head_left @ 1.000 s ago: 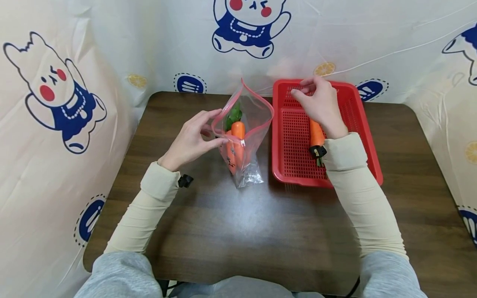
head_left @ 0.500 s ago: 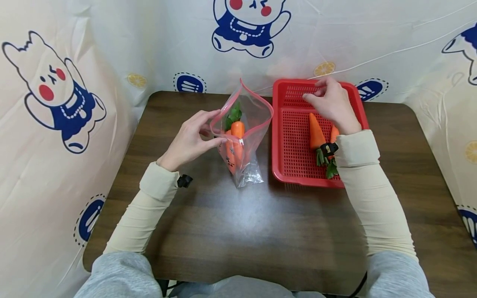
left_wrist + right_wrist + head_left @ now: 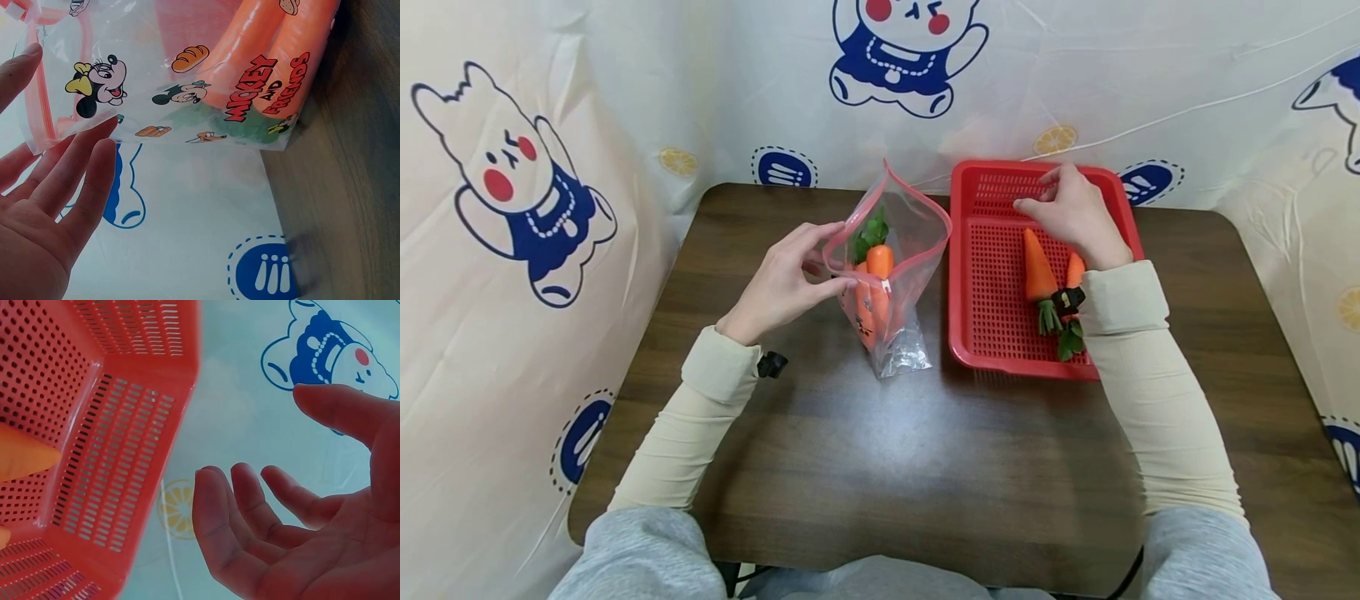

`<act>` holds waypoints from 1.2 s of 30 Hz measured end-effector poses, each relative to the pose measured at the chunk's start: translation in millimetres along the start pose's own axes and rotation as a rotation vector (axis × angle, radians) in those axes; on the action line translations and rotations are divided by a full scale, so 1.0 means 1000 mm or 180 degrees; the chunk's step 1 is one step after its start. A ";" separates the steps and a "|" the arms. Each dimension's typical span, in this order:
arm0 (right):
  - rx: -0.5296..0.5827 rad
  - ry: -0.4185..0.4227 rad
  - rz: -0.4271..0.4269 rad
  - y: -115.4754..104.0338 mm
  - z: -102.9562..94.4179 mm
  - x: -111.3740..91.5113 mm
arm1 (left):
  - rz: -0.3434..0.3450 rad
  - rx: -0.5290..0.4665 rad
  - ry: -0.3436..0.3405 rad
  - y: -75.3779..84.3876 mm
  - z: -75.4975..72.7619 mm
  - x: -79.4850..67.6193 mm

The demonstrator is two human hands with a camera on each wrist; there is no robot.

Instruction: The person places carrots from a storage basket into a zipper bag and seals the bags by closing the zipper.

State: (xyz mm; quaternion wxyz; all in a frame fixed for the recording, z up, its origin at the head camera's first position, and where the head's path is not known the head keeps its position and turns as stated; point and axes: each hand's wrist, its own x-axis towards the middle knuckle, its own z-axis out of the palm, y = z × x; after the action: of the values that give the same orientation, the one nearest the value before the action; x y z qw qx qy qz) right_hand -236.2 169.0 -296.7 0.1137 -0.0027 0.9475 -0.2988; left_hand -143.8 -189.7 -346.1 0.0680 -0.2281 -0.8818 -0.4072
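Left hand (image 3: 778,279), grip spread, holds ziplock bag (image 3: 908,275), likely keeping it gaping; right hand (image 3: 1078,218), loosely curved, empty, near red basket (image 3: 956,275).

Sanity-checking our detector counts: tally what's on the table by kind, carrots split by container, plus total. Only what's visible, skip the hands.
Clear bag: 1
Red basket: 1
Carrots in the bag: 2
Carrots in the basket: 2
Total: 6
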 end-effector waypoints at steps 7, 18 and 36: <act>-0.0052 -0.0170 0.0090 0.007 -0.001 0.002 | 0.0019 0.0045 0.0012 0.000 0.001 0.001; -0.0034 -0.0368 0.0279 0.017 0.003 0.010 | 0.0018 0.0020 0.0023 0.001 0.001 0.002; -0.0294 -0.0434 0.0374 0.043 0.029 0.021 | 0.0022 0.0035 0.0045 -0.001 0.001 0.000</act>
State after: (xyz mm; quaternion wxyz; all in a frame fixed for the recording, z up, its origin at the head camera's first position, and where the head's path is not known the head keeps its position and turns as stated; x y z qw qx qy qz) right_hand -247.5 186.8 -348.9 0.1950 0.0272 0.9489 -0.2468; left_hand -144.0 -189.5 -347.7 0.0768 -0.2279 -0.8827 -0.4037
